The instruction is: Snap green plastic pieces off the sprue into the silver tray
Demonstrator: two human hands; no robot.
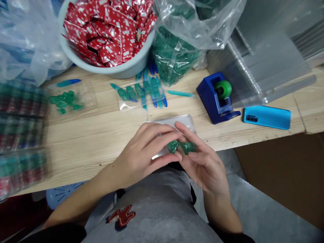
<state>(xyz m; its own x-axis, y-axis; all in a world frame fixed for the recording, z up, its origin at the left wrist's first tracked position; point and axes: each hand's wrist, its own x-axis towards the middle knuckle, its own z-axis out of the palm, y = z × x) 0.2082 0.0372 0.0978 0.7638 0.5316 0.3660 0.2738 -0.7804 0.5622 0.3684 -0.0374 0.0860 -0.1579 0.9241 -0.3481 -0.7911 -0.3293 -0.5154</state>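
Note:
My left hand (144,148) curves over from the left, its thumb and fingers closed about a small glossy green translucent piece (173,146). A second green piece (188,147) rests in my right hand (209,165), with the thumb against it and the fingers curled. Both hands meet just above the table's front edge. Partly hidden behind them lies a clear plastic tray (187,120). Beyond, several green pieces and blue pen-like sticks lie in a clear blister tray (126,105). Loose green pieces (66,98) lie in another clear tray (88,96) to the left.
At the back stand a pale tub (118,71) of red packets and a clear bag (174,50) of green pieces. A blue tape dispenser (211,98), a blue phone (268,117) and stacked clear plastic sheets (273,60) are on the right. Filled packs (22,131) stack at left.

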